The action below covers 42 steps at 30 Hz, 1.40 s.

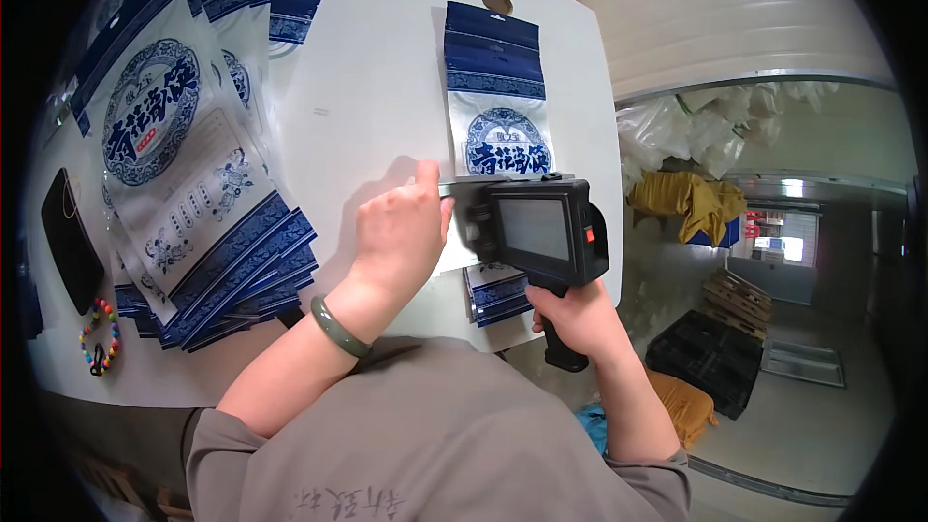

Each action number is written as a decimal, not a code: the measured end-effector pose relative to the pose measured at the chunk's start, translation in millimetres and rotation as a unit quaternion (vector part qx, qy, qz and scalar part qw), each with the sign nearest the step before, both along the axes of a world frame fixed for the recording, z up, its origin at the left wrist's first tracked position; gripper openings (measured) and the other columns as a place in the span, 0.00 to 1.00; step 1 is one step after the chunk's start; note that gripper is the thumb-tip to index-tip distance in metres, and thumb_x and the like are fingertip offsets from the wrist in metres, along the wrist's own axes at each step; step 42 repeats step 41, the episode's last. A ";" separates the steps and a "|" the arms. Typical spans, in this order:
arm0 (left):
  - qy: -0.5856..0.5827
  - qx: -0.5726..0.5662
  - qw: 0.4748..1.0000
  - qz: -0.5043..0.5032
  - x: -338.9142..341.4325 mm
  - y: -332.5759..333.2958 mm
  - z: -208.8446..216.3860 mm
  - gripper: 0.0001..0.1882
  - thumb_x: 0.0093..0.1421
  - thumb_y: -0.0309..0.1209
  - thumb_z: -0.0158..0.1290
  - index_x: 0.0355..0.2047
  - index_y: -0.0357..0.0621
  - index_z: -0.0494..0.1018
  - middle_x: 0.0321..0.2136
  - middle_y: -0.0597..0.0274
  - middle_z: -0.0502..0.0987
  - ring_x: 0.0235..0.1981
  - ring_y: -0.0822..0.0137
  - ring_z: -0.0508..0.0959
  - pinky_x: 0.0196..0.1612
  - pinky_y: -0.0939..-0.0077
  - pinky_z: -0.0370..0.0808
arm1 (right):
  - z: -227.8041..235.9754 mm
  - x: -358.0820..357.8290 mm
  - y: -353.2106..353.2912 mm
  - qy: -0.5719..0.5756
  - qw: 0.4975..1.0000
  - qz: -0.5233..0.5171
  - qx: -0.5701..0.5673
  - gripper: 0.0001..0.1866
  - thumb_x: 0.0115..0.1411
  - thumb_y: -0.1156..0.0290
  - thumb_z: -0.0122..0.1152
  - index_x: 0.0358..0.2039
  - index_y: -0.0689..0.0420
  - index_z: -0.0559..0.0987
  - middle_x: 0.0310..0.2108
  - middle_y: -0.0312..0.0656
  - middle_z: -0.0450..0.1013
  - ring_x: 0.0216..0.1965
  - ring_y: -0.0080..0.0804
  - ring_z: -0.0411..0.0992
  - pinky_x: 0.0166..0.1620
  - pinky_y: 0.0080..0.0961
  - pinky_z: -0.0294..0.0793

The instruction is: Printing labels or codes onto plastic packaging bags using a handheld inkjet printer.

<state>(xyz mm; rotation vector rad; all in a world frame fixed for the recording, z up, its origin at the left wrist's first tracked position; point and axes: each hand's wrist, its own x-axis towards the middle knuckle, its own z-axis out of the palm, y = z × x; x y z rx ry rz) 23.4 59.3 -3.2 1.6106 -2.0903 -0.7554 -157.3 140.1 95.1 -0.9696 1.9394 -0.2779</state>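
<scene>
My right hand (577, 317) is wrapped round the handle of a black handheld printer (535, 224), which has a grey screen and a red button. The printer sits over the middle of a blue-and-white plastic pouch (496, 77) lying flat near the table's right edge. To the left of the printer, my left hand (401, 222) is closed, its fingers curled at the end of a thin straight-edged strip (448, 190) that runs along the printer's far side. The strip's full shape is hidden. A green bangle (339, 329) circles my left wrist.
Fanned stacks of similar pouches (184, 184) cover the left of the white table (348, 77). Beside them lie a dark phone (71, 242) and a colourful bead bracelet (100, 338). A round hole (497, 2) shows at the far edge. Black pallets (706, 358) stand on the floor at right.
</scene>
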 end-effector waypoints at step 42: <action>0.090 0.161 0.979 0.081 -32.6 -44.7 22.1 0.38 0.53 0.56 0.59 0.51 0.35 0.67 0.21 0.55 0.79 0.19 0.60 0.80 0.28 0.72 0.75 | -103.4 -149.5 73.2 -0.528 0.726 -0.251 -0.362 0.21 0.59 0.62 0.53 0.48 0.62 0.67 0.31 0.44 0.73 0.42 0.38 0.69 0.58 0.37 0.67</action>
